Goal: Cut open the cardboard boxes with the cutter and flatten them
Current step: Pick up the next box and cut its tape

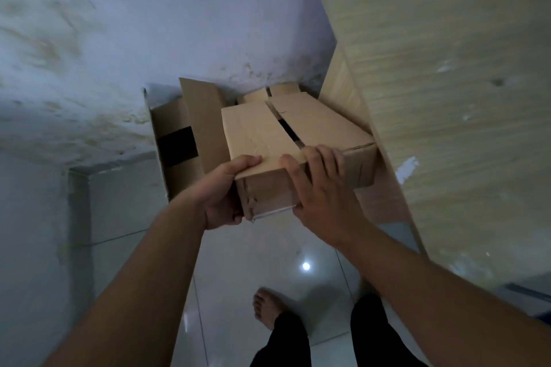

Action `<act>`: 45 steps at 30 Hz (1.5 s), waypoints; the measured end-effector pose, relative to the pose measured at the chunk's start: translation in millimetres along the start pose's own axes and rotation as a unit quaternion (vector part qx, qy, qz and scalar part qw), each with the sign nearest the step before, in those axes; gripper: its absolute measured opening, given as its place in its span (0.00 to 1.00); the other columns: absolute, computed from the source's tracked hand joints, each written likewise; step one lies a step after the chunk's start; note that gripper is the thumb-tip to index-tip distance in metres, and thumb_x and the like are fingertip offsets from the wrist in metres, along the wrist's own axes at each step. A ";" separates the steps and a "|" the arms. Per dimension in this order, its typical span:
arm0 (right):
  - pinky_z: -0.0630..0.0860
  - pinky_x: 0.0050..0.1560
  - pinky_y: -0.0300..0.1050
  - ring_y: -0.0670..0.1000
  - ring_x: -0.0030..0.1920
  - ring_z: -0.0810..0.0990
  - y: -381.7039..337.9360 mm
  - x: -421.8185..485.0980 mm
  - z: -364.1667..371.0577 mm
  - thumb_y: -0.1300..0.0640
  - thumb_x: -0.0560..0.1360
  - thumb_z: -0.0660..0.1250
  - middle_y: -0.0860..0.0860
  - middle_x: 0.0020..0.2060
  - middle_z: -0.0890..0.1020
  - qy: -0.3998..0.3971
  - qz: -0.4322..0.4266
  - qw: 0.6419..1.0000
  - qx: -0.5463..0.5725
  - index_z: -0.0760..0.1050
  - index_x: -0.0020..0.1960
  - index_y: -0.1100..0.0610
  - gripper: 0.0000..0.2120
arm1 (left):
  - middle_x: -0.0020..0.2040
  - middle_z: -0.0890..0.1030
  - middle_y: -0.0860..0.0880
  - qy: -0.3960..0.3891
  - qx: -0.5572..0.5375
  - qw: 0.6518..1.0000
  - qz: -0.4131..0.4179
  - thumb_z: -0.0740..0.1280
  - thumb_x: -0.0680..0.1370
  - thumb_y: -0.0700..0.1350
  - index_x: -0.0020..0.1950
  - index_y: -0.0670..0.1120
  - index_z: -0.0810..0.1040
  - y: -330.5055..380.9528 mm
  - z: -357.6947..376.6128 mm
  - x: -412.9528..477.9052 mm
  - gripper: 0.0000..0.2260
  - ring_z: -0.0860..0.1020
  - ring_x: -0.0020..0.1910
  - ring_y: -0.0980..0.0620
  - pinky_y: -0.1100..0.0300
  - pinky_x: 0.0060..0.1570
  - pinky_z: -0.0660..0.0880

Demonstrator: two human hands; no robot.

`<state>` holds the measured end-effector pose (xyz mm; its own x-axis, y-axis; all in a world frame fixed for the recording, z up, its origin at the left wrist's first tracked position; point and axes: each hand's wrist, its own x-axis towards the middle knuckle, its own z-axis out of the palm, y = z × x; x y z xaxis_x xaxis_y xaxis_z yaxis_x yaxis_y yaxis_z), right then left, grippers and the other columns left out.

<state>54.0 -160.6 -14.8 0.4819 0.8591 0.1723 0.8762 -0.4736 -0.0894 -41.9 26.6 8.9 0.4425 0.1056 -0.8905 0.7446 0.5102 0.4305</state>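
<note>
A person's arms are bare along their whole visible length, left forearm (143, 262) and right forearm (432, 286) alike, down to the uncovered left hand (220, 197) and right hand (322, 197). Lower in the frame, black trousers (372, 337) cover both legs to the ankle. One bare foot (265, 307) shows its toes beneath the left hem.

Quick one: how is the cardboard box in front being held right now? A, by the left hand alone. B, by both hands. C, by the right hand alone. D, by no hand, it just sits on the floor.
B: the left hand grips the near left corner of the cardboard box, thumb on top, and the right hand curls its fingers over the near top edge.
</note>
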 end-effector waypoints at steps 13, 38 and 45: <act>0.72 0.54 0.56 0.60 0.52 0.73 -37.2 60.5 -97.3 0.47 0.57 0.75 0.58 0.54 0.73 0.046 0.001 0.998 0.050 0.65 0.70 0.61 0.45 | 0.42 0.83 0.45 0.111 -0.011 0.992 0.052 0.64 0.70 0.75 0.52 0.46 0.80 67.8 1.1 -130.7 0.32 0.80 0.44 0.44 0.52 0.44 0.74; 0.80 0.38 0.44 0.50 0.44 0.84 231.4 35.6 -269.7 0.48 0.59 0.84 0.51 0.49 0.84 0.272 0.463 0.544 0.644 0.74 0.59 0.58 0.35 | 0.83 0.59 0.53 0.092 0.333 0.812 0.469 0.53 0.79 0.70 0.82 0.55 0.63 158.2 288.8 -138.3 0.34 0.56 0.81 0.53 0.52 0.79 0.54; 0.83 0.46 0.61 0.58 0.46 0.86 347.7 -40.3 -231.7 0.45 0.56 0.83 0.57 0.48 0.87 0.169 0.535 0.380 0.736 0.81 0.56 0.61 0.33 | 0.84 0.37 0.52 0.123 0.518 0.738 0.415 0.64 0.77 0.71 0.85 0.56 0.45 131.9 409.4 -62.8 0.44 0.35 0.82 0.50 0.49 0.81 0.43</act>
<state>338.2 -404.8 174.5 0.7558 0.1365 -0.6404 -0.6457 0.3172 -0.6946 233.1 -262.2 181.8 0.9518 0.2308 -0.2019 0.3066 -0.7301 0.6107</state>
